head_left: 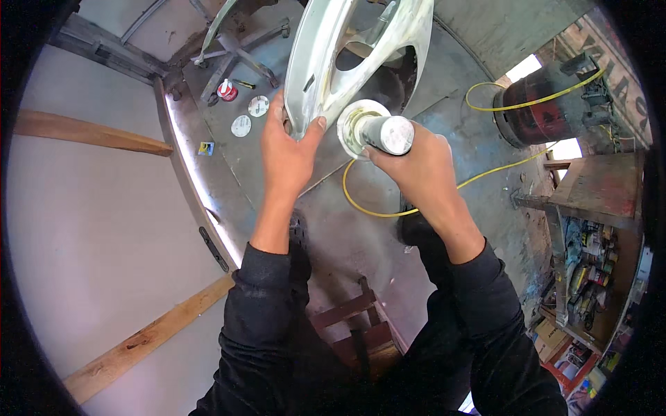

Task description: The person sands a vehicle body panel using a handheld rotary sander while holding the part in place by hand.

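A pale, sanded, curved part point(310, 66) with rounded openings is at the top, streaked white, grey and yellowish. My left hand point(290, 142) grips its lower end, the thumb on the near face and the fingers round the left edge. My right hand point(424, 161) is wrapped round a sander point(396, 135) with a dark cylindrical body, its end dusted white. The sander's round, pale pad point(352, 119) is beside the part's lower right edge; whether they touch I cannot tell. A yellow hose point(368, 211) loops below the sander; its joint with the tool is hidden.
Two round perforated sanding discs point(241, 126) lie on the grey floor near a red-and-white container point(227, 90) and a wheeled metal stand point(232, 59). At right stand a dark red tank point(538, 104) and a cluttered shelf point(590, 270). A white panel point(111, 236) with wooden battens fills the left.
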A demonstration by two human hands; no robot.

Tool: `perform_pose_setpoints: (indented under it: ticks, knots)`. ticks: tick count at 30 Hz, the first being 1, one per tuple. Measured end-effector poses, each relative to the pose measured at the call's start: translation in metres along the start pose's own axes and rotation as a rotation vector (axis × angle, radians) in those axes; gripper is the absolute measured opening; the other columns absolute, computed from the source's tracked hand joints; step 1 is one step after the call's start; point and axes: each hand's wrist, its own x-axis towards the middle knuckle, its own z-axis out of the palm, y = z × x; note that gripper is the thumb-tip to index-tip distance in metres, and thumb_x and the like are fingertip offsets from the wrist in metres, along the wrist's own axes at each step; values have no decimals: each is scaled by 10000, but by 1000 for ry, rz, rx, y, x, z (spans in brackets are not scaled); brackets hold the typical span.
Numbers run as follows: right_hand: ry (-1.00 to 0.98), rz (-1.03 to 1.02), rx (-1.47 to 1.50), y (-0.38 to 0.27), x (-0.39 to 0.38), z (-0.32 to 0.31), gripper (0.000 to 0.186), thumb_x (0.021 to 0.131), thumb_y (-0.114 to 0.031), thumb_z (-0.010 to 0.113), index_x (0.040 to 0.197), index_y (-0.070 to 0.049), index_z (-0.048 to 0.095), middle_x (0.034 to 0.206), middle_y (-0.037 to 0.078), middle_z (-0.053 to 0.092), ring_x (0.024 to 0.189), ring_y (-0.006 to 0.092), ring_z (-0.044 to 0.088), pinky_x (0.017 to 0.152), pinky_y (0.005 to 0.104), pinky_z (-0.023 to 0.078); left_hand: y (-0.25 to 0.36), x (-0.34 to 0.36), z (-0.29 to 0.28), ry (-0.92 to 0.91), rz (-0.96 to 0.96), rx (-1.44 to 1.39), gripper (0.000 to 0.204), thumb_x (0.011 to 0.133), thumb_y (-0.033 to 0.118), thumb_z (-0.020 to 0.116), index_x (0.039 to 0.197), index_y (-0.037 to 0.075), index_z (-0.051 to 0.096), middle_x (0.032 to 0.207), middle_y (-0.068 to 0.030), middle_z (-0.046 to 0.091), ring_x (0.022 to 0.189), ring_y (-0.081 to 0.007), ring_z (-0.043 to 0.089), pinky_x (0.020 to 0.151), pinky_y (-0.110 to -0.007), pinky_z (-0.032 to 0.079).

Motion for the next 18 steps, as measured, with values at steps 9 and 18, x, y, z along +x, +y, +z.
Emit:
perform_pose_setpoints:
  ticks: [9,18]
  knots:
    - [-26,12,-15,0,0,1,429,762,-328,856,974,25,738,878,253,729,856,426,723,741,478,567,-3,2,0,70,-4,39,630,835,104,826,1371,-67,542,1211,-199,711,1106,-252,698,981,-365,521]
    - [-67,35,-43,0,-3,4,438,759,-330,850,990,25,733,870,265,723,855,438,717,745,494,566,17,9,2,242,-259,509,711,746,534,901,1085,-51,682,1008,-226,748,900,-318,736,834,-408,554]
